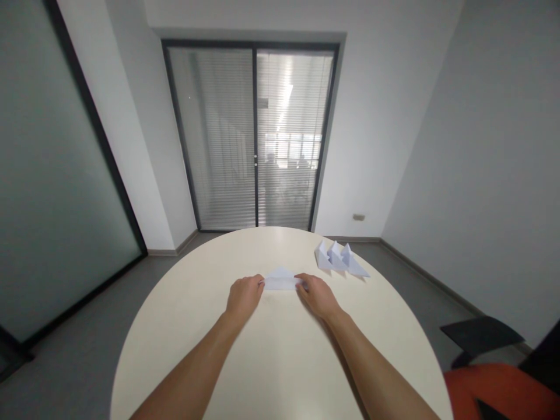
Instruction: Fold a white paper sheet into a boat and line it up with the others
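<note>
A folded sheet of white paper (280, 282) lies between my hands over the middle of the round table, with a low triangular peak on its far side and a straight strip along its near edge. My left hand (245, 293) pinches the paper's left end. At the opposite end, my right hand (318, 294) grips it between thumb and fingers. Beyond my right hand stand several folded white paper boats (336, 256), lined up close together near the table's far right edge.
The round cream table (271, 361) fills the lower middle. An orange and black chair (494, 388) is close to its right edge. Behind the table is a glass door with blinds (214, 146); a frosted glass panel (56, 192) stands at left.
</note>
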`<act>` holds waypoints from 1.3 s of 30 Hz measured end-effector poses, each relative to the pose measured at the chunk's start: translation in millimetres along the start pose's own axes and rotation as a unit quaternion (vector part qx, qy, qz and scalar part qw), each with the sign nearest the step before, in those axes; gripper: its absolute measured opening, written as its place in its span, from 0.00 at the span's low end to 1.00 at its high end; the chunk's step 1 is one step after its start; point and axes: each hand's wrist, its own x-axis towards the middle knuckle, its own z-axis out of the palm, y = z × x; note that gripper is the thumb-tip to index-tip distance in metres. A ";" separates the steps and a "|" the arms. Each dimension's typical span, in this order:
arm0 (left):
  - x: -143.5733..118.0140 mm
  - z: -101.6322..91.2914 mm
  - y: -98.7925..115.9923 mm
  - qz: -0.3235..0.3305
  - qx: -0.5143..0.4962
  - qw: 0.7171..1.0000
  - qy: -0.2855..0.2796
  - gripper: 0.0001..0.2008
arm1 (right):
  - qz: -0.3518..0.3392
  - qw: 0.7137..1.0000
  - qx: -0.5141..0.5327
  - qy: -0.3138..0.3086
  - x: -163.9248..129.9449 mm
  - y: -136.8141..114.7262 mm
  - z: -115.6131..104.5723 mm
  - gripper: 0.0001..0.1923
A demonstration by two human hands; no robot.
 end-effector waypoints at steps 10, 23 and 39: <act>2.3 4.0 -4.7 -0.015 0.030 0.999 0.027 0.13 | 0.043 0.996 0.048 0.055 4.9 12.5 8.3 0.17; 4.6 9.6 -10.2 -0.023 0.040 0.998 0.037 0.13 | 0.056 0.995 0.053 0.061 9.5 22.0 18.8 0.19; 6.9 13.7 -18.1 0.002 0.004 0.993 0.116 0.17 | 0.075 0.995 0.031 0.064 9.5 24.9 21.0 0.20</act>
